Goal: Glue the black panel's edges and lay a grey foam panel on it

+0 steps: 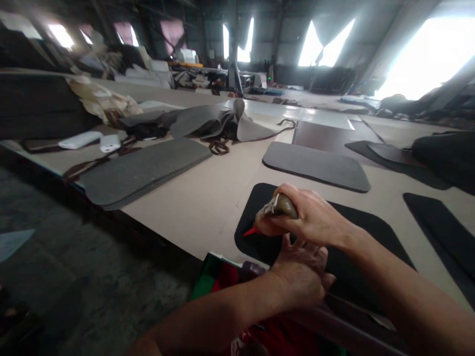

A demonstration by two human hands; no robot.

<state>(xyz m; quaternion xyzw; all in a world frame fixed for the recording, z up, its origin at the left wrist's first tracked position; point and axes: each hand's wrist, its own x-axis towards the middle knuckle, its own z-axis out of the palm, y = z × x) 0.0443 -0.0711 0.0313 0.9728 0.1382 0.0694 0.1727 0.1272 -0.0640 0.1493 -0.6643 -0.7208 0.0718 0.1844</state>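
My right hand (309, 217) grips an olive-brown glue bottle (279, 206) with a red nozzle tip pointing down-left onto a black rounded pad (371, 237) on the table. Just below it, my left hand (302, 274) presses on the near edge of the same pad, fingers curled over it. What lies under the left palm is hidden.
Grey rounded pads lie at the left (144, 168) and centre (315, 165), more dark pads at the right (441, 217). A heap of grey fabric (208, 121) and straps sits further back. The table edge (122, 210) drops to a concrete floor on the left.
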